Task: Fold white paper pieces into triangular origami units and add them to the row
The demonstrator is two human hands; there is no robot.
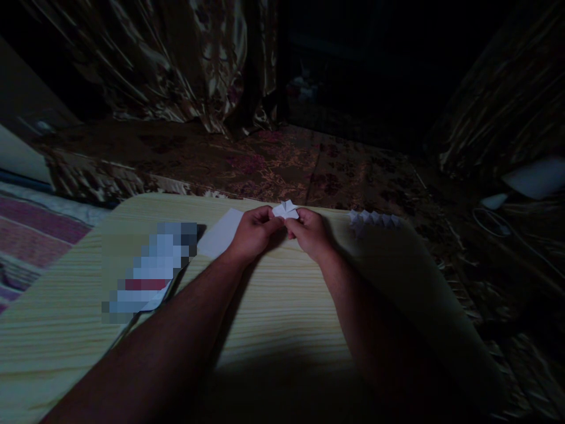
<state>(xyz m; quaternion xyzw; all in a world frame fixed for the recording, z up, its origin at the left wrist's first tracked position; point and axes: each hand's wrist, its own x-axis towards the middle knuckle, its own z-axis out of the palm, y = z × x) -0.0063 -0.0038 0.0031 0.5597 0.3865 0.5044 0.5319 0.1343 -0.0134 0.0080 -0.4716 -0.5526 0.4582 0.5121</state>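
A small white folded paper piece [285,209] with pointed flaps is held up near the far edge of the wooden table [282,318]. My left hand [256,231] pinches its left side, the thumb pressed along the lower edge. On the other side my right hand [309,231] grips it, thumb and fingers closed. Both thumbs nearly meet below the paper. Just left of my left hand lies a flat white sheet of paper [220,233]. To the right, a row of several small folded paper pieces [374,219] rests by the table's far edge.
A pixelated flat object [150,271] lies at the left of the table. Beyond the table stand a patterned covered ledge [265,159] and curtains [212,59]. At right, a white lamp-like object [534,178] has a cable [489,221]. The room is dim.
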